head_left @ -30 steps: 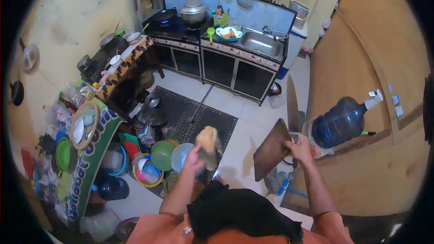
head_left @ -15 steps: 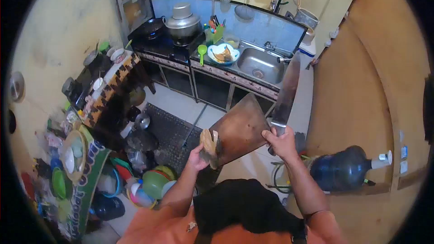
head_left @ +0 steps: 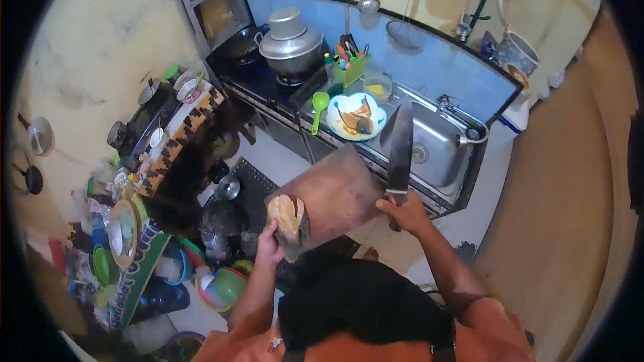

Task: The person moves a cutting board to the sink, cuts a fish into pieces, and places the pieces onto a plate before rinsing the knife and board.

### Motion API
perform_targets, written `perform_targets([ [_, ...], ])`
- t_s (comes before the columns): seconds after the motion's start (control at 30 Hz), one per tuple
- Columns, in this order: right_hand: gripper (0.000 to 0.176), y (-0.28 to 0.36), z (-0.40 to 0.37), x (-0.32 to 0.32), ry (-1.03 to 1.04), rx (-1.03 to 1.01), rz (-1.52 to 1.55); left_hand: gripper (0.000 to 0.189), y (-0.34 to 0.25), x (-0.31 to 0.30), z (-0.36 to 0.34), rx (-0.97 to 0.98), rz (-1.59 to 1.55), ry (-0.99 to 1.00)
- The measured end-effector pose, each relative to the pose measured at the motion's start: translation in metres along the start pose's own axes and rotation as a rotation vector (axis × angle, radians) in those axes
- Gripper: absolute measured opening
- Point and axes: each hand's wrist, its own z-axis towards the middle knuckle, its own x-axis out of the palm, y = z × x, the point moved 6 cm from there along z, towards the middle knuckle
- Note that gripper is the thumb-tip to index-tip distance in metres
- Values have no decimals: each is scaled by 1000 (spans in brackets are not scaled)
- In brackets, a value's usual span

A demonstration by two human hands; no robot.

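Left grip: the left hand (head_left: pixel 270 247) is clamped on a split fish piece (head_left: pixel 287 216), overlapping the cutting board's (head_left: pixel 343 194) left side; whether they touch, I cannot tell
Right grip: the right hand (head_left: pixel 406 214) is clamped on the kitchen knife's (head_left: pixel 400 151) handle, blade up, apparently pinching the board's edge too
Change: all three are now nearer the sink (head_left: pixel 436 144) and its tabletop (head_left: pixel 477 174)
Work: apparently carrying; nothing held is set down
Plate (head_left: pixel 344 102): beside the sink, bearing brown food pieces (head_left: pixel 362 125)
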Motion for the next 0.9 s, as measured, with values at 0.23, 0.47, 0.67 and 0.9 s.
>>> perform_targets([
  [0.23, 32, -43, 150, -34, -323, 74, -6, 56, -48, -16, 44, 224, 44, -191],
  [0.47, 38, -138, 303, -111, -574, 96, 30, 56, -133, -38, 79, 229, 173, -327],
  [0.67, 30, -180, 367, -98, -491, 92, -132, 53, -176, -26, 108, 270, 361, -419],
  [0.9, 42, -144, 315, -139, -675, 187, -109, 49, -139, 1, 160, 222, 342, -383],
])
